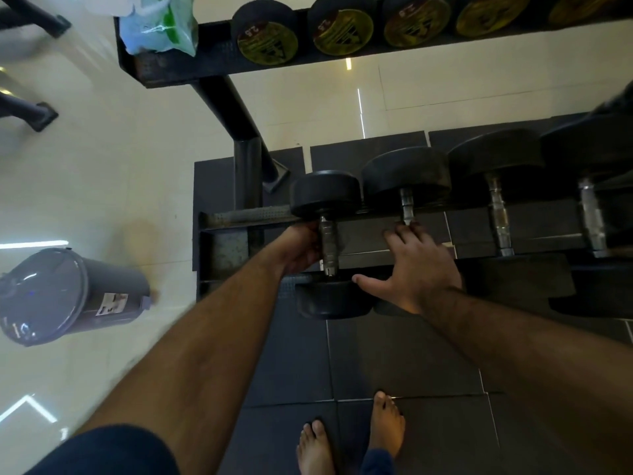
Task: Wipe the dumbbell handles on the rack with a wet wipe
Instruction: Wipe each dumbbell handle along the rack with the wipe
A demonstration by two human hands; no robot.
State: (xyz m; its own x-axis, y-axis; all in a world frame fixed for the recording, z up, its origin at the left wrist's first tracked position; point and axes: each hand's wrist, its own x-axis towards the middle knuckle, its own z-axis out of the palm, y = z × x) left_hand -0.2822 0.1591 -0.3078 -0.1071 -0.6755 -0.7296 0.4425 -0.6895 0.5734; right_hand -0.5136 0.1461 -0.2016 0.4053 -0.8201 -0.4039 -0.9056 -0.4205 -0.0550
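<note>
On the lower rack tier, both hands work at the two leftmost dumbbells.

Left hand (301, 248) curls against the first dumbbell handle (328, 246); whether it holds a wipe I cannot tell. Right hand (416, 265) lies spread and relaxed over the second dumbbell handle (407, 207), grasping nothing. Judging by this, wiping is at the start of the row; next comes a rub along the bar, then a shift right. A wet wipe pack (161, 24) sits far left on the upper shelf (205, 68). Dark rubber mats (394, 358) meet pale glossy tiles (120, 173); a grey bin (65, 296) stands left.
</note>
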